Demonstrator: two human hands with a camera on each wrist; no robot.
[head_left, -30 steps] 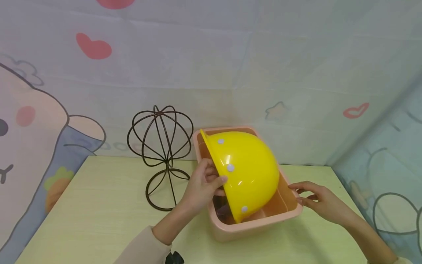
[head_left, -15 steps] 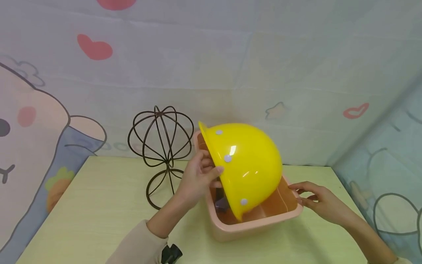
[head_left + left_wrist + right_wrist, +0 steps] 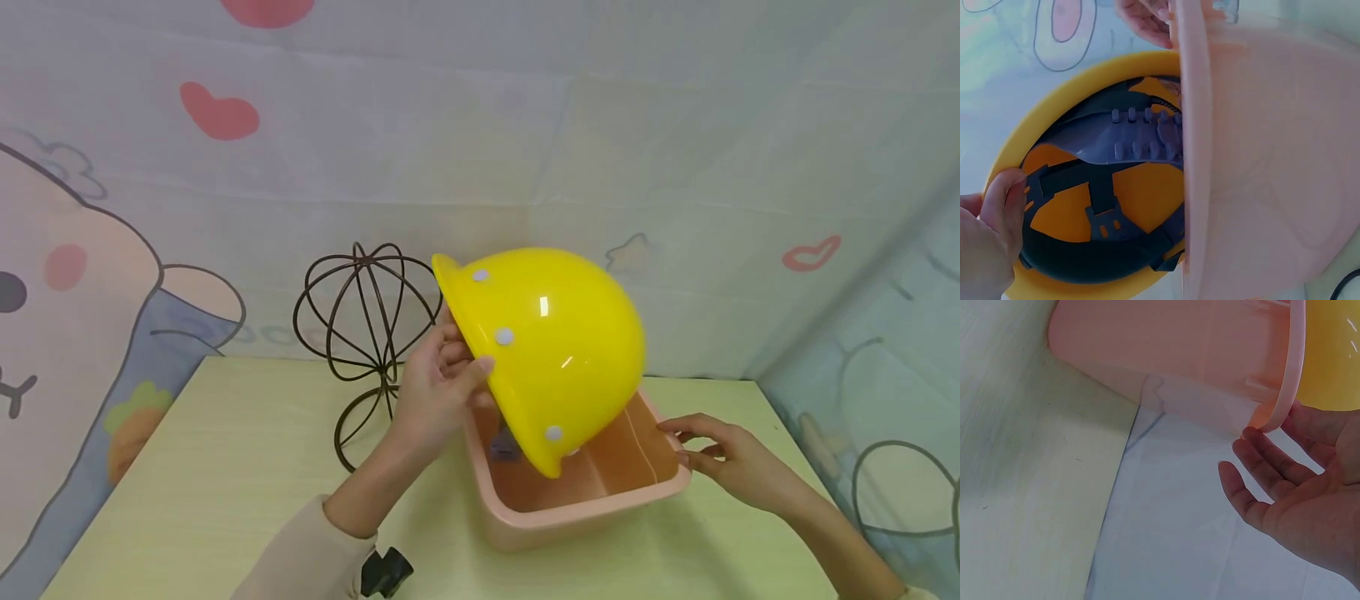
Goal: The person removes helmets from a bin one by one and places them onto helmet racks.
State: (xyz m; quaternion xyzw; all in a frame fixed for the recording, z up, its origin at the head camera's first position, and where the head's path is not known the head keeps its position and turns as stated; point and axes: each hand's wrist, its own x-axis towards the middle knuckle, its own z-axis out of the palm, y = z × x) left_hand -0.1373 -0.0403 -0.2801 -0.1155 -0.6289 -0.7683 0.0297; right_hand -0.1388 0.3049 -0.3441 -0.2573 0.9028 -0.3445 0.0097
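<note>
My left hand [image 3: 435, 392] grips the brim of a yellow hard hat [image 3: 562, 342], thumb on the outer shell and fingers under the edge. The hat is tilted on its side over a pink plastic bin [image 3: 577, 512], its lower edge still inside the opening. In the left wrist view, dark straps [image 3: 1102, 187] and a grey-purple headband [image 3: 1135, 137] show inside the shell. My right hand [image 3: 738, 458] pinches the bin's right rim between thumb and fingers. The right wrist view shows that hand [image 3: 1304, 481] at the rim's corner.
A dark wire stand [image 3: 365, 262] with a round cage top stands left of the bin, partly behind my left hand. The pale wooden table [image 3: 225, 483] ends at a printed cloth backdrop [image 3: 675, 150] behind and on the right.
My left hand has raised the hard hat up and slightly left, so more of the bin's inside shows. The right hand stays at the rim and the bin keeps its place.
</note>
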